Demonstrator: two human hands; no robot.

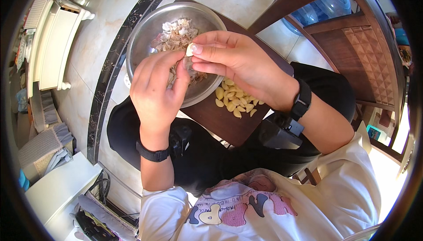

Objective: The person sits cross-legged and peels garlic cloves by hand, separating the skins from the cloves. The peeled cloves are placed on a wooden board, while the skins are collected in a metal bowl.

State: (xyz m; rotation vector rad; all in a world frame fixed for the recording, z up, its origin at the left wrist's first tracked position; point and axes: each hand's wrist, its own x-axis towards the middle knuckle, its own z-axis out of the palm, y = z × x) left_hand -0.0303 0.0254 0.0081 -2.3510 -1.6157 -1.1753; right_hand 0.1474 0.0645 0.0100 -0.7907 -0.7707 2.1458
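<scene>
My right hand (241, 62) pinches a pale garlic clove (189, 49) between thumb and fingers, above a wide stainless steel bowl (145, 23). My left hand (158, 87) meets it there, its thumb and index fingertips at the clove's left edge. Whether those fingertips grip the clove or a bit of skin is unclear. Inside the bowl lies a heap of dry garlic skins (180, 31), partly hidden behind my hands. Several peeled garlic cloves (236, 100) are piled beside the bowl, below my right wrist, on a dark brown wooden surface (218, 122).
My black-clad knees (129, 128) flank the wooden surface. A carved wooden chair (366, 66) stands at the right, with blue plastic water bottles (330, 8) behind it. White furniture (54, 46) is at the far left. Each wrist wears a black strap with a device (281, 132).
</scene>
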